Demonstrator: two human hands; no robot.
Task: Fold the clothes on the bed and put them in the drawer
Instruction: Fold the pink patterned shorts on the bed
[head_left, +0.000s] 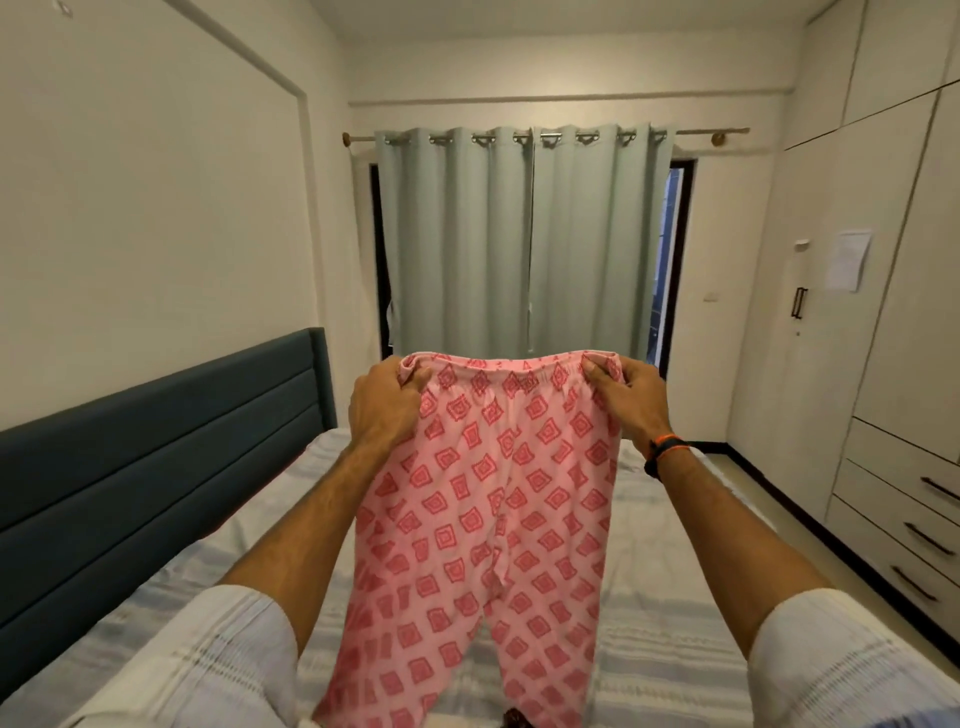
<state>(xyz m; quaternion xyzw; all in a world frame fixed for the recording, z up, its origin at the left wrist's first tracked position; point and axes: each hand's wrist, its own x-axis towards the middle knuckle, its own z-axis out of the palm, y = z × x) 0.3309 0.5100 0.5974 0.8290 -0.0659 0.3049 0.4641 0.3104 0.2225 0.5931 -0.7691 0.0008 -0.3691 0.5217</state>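
A pair of pink cotton trousers printed with red diamond shapes (488, 509) is held up in the air above the pale striped bedsheet (665, 644), legs hanging down. Its elastic waistband is pinched at one end by the left hand (384, 405) and at the other by the right hand (631, 397). Farther right stand the cream wardrobe drawers with dark handles (898, 525). Farthest off hang closed grey-green curtains (524, 239).

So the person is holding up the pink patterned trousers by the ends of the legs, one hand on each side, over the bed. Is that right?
Not quite. In the head view the left hand and the right hand grip the pink patterned trousers by the elastic waistband, one at each side. The legs hang down below, towards the bed. The rest is right.
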